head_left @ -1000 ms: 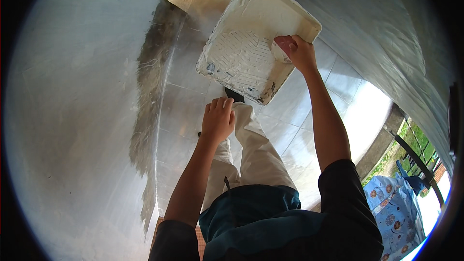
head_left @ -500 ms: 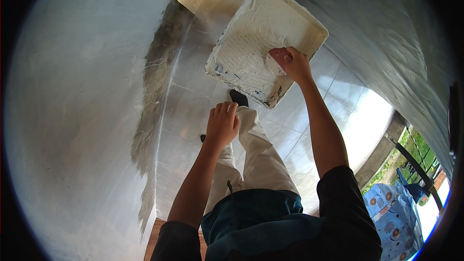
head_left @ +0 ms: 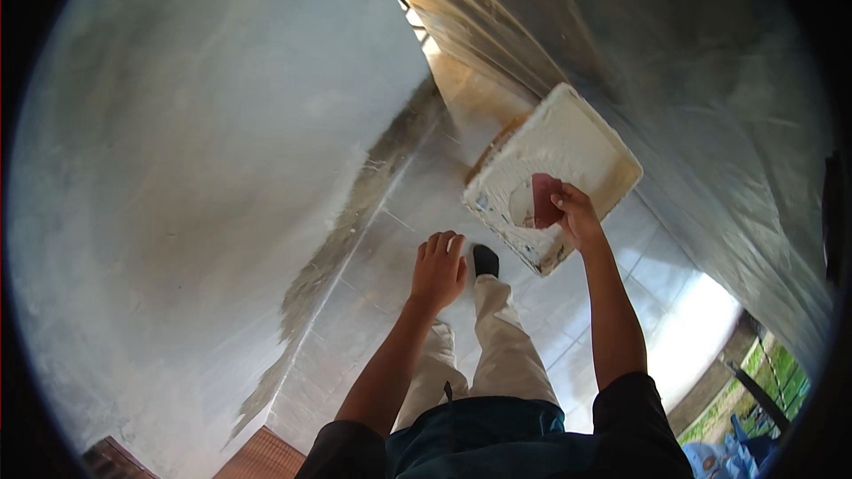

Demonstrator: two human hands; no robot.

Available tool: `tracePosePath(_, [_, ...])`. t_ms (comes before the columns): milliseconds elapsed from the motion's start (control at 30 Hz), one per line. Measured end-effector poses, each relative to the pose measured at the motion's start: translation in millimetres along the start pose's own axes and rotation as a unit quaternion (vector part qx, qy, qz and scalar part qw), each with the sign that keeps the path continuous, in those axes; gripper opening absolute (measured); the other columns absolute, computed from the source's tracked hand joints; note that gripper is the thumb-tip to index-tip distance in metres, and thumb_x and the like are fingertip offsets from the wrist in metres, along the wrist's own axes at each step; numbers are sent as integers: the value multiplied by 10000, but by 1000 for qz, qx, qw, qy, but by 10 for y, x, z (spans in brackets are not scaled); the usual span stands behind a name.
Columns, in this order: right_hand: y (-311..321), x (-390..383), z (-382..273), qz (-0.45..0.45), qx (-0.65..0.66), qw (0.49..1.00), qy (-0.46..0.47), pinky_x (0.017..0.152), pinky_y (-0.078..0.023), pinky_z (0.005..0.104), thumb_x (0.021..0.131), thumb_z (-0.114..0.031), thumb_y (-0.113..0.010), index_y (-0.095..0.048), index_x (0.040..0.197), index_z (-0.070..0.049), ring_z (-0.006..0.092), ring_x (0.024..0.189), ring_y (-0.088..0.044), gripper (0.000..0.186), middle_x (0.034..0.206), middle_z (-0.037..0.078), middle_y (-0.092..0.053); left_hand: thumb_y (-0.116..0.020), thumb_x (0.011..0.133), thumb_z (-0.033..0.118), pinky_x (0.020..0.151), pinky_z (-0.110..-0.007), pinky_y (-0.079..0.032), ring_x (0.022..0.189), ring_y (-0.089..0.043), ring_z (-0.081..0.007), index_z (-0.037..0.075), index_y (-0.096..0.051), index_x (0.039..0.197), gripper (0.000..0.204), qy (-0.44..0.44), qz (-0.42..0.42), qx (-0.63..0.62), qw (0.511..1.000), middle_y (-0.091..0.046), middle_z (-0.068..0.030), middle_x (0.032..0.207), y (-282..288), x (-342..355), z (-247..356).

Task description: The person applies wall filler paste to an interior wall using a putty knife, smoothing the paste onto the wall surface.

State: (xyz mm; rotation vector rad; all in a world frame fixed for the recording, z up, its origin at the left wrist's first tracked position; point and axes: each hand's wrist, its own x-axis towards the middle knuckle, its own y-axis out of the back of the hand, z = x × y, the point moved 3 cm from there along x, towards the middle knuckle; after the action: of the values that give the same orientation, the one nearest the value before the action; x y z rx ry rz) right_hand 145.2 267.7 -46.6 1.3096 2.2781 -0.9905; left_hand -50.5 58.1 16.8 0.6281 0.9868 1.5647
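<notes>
Right hand (head_left: 579,215) is gripping reddish scraper (head_left: 544,200) over white-smeared tray (head_left: 581,129); left hand (head_left: 438,269) is hovering near foot (head_left: 485,261); plastic sheeting (head_left: 710,160) is hanging alongside.

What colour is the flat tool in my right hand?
The flat tool is dull red where gripped, whitish opposite; head view.

Scraper (head_left: 544,200) turned, closer to near edge of tray (head_left: 612,158), tray lower in view

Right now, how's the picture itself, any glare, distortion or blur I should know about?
In the head view, strong glare whitens the floor at lower right; the same head view has black fisheye corners around a rounded image; in the head view too, the plastic sheeting is dim and soft, but the red scraper and right hand are readable.
</notes>
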Motion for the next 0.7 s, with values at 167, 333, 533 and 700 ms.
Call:
tracePosePath(167, [-877, -58, -295, -110, 56, 992, 0, 900, -540, 372, 906, -28, -588, -565, 1215, -3, 198, 1026, -648, 311, 1110, 76, -650, -619, 809, 93, 1003, -465, -364, 1203, -479, -307, 65, -512, 1202, 408, 37, 120, 43, 991, -529, -112, 1214, 772, 34, -79])
tracePosePath(333, [-1916, -273, -574, -226, 94, 970, 7, 1004, -494, 387, 887, 10, -580, -511, 1265, 14, 221, 1109, -617, 384, 1176, 106, -614, -635, 792, 88, 1006, -457, -355, 1209, -475, -295, 70, -522, 1192, 416, 59, 241, 72, 966, -526, -106, 1215, 1651, -247, -186])
tracePosePath(533, [-3293, -876, -1096, -376, 65, 923, 51, 989, -507, 371, 889, 37, -566, -522, 1255, 18, 216, 1097, -626, 369, 1177, 109, -627, -631, 773, 58, 987, -463, -362, 1194, -491, -296, 76, -551, 1161, 396, 54, 379, 138, 913, -542, -99, 1195, 2912, -881, -256])
tracePosePath(700, [-4473, -1576, -1445, -418, 38, 895, 154, 982, -504, 351, 926, 36, -537, -554, 1223, 33, 197, 1089, -625, 297, 1192, 110, -635, -624, 748, 38, 962, -463, -363, 1175, -494, -315, 68, -565, 1140, 398, 38, 475, 221, 851, -551, -114, 1171, 3927, -1585, -297])
